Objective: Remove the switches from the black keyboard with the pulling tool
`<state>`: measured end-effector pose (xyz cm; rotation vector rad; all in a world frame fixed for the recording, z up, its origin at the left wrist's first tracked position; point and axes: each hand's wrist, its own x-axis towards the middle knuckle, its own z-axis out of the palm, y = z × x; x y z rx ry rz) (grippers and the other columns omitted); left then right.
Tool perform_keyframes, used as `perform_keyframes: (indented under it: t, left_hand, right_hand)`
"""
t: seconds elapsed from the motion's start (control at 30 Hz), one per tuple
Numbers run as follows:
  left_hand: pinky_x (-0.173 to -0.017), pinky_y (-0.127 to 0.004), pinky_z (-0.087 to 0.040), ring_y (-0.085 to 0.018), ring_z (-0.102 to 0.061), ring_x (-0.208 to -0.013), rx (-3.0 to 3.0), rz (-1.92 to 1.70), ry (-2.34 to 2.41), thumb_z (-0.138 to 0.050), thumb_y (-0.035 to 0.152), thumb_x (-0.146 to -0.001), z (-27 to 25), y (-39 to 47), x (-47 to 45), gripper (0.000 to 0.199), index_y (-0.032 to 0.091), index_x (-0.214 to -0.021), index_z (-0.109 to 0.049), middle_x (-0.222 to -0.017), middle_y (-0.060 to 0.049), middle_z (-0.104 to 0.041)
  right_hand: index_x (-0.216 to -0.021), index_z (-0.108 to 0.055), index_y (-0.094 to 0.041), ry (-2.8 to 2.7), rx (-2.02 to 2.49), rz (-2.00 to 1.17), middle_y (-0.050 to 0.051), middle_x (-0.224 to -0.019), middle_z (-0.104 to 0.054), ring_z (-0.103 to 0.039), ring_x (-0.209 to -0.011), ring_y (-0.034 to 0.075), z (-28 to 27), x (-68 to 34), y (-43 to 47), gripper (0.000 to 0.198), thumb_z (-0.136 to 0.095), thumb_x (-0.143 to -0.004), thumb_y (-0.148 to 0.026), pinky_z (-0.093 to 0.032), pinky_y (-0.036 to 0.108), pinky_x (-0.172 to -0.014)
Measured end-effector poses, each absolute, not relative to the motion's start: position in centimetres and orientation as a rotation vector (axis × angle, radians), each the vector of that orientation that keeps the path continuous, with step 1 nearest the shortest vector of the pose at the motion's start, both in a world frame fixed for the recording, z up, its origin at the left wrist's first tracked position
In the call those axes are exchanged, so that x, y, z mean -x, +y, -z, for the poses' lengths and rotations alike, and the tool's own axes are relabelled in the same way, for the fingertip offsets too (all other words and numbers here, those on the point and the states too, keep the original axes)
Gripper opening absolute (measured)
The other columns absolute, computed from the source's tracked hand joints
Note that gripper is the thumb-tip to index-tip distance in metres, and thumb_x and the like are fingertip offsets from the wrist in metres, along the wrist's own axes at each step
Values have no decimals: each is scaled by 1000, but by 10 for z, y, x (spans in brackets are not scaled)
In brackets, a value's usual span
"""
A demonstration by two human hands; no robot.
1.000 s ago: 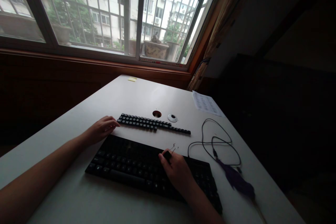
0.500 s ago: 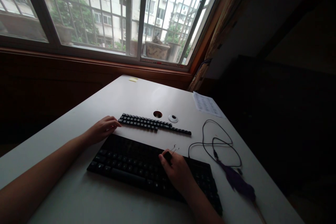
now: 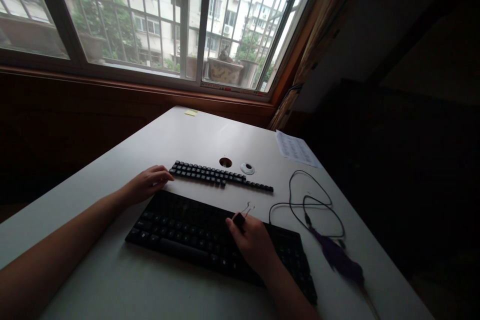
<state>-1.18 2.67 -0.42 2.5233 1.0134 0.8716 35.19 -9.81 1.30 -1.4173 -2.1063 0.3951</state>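
A black keyboard point(image 3: 183, 251) lies on the white table; the upper part of its left and middle area looks bare of keycaps, though it is dark. Behind it several loose black keycaps point(image 3: 202, 174) stand in rows. My left hand point(image 3: 148, 181) rests at the left end of these rows, fingers slightly bent, the fingertips at the end keycaps and gripping nothing I can see. Over the keyboard's right half, my right hand point(image 3: 257, 244) is closed on a wire keycap puller point(image 3: 239, 219). Its dark handle shows between thumb and fingers, and its two thin wires point up and away.
Behind the keycaps are a round cable hole point(image 3: 225, 162) and its white cover point(image 3: 247, 168). A black cable point(image 3: 290, 205) loops on the right beside a purple cloth-like item point(image 3: 341, 259). Printed paper point(image 3: 298, 149) and a yellow note point(image 3: 191, 113) lie at the far edge.
The puller in my right hand has tipped slightly, its wires shifting a little left and upward. My left hand and the keycap rows are nearly unmoved.
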Motion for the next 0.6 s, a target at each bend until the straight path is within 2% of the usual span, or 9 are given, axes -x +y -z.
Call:
perform_keyframes:
  t: [0.37,0.6]
  left_hand:
    - [-75,-26,-49,-15,-57,-84,-2502,-840,1013,-46,19,-94,3,26,12,23,18,-105,-66,-99,-7,-60]
    - [-74,-26,-49,-15,-57,-83,-2478,-900,1013,-47,23,-94,2,25,8,22,18,-102,-68,-96,-7,-61]
  right_hand:
    - [-64,-45,-20,-2054,1379,-479,-1,-61,-53,-51,-56,14,-16,-355,-99,32,-50,-94,-30,-35,25,-57]
    - [-64,-50,-20,-1888,1409,-520,-1,-56,-51,-50,-52,14,-14,-358,-98,37,-48,-96,-38,-37,25,-53]
